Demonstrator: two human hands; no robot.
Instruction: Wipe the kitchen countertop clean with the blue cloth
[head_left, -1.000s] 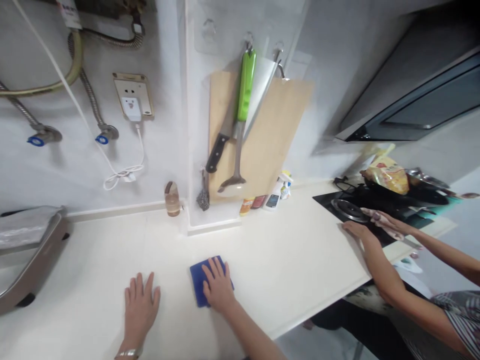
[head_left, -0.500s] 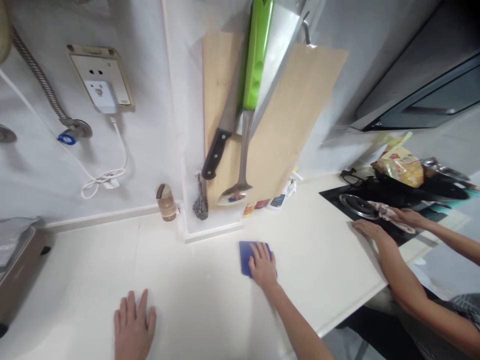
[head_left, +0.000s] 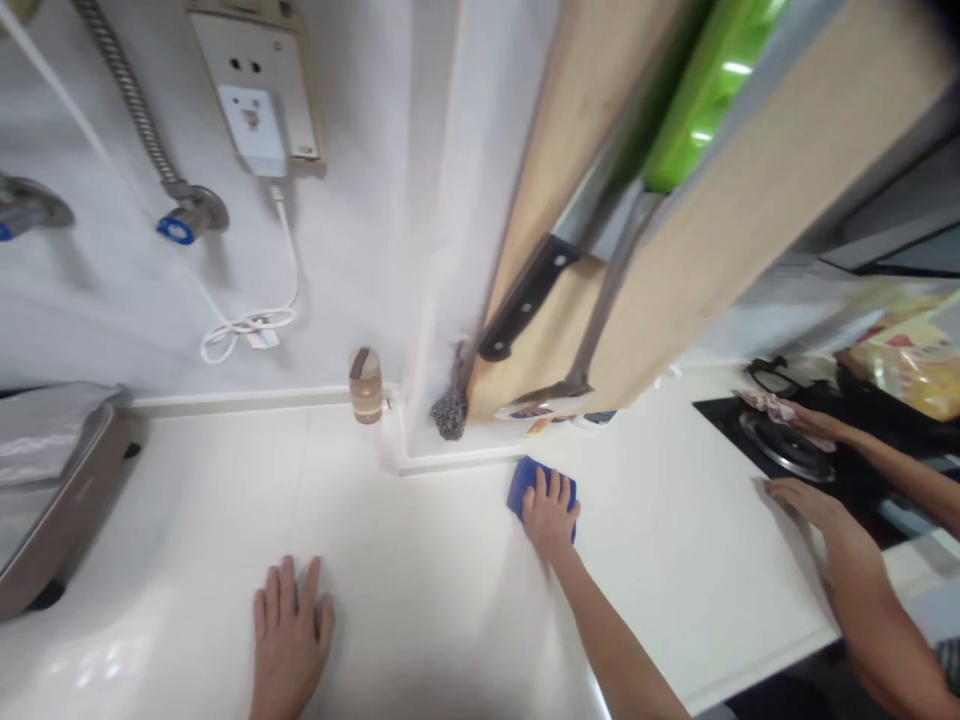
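Observation:
My right hand (head_left: 550,515) lies over a folded blue cloth (head_left: 521,483), pressing it on the white countertop (head_left: 420,570) close to the foot of the wall corner. Its fingers are spread across the cloth, and part of the cloth sticks out past them. To the left, my left hand (head_left: 291,630) rests palm down on the bare counter. Its fingers are stretched out, with nothing in them. A small brownish jar (head_left: 366,388) stands against the wall, beyond and between both hands.
Cutting boards (head_left: 675,300), a black-handled knife (head_left: 529,298), a green-handled ladle (head_left: 611,290) and a steel scrubber (head_left: 450,412) hang on the corner wall. A brown appliance (head_left: 71,500) sits left. At right, a co-worker's hand (head_left: 814,420) holds a rag on the stove (head_left: 727,425).
My right hand and the blue cloth have shifted slightly toward the wall corner. My left hand stays flat. The view has moved, and the co-worker's rag has crossed to the burner's far side.

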